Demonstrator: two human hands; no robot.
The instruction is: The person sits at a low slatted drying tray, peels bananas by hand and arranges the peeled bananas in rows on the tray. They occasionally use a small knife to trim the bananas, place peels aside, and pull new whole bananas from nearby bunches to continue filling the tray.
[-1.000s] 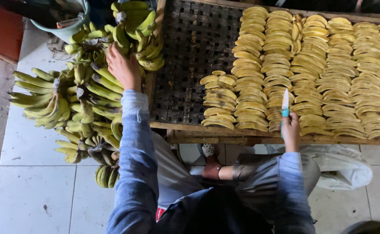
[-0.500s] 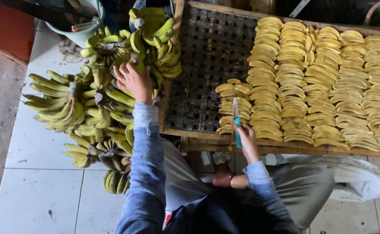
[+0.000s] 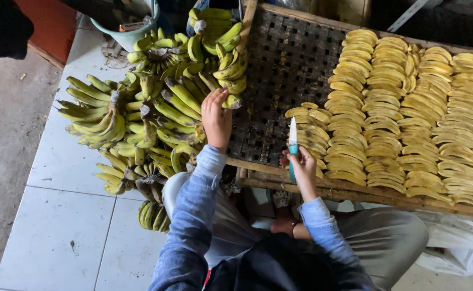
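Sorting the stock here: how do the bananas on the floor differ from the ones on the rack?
The floor bananas are green-yellow, unpeeled and joined in bunches, heaped loosely. The rack bananas are pale yellow, look peeled, and lie singly in neat overlapping rows on the wooden rack. Both sit within reach of the left hand and right hand.

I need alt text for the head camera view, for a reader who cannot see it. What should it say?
Seen from above, a seated person's left hand reaches into a pile of unpeeled bananas on a tiled floor, while the right hand holds a teal-handled knife upright. Rows of peeled bananas cover a woven drying rack.
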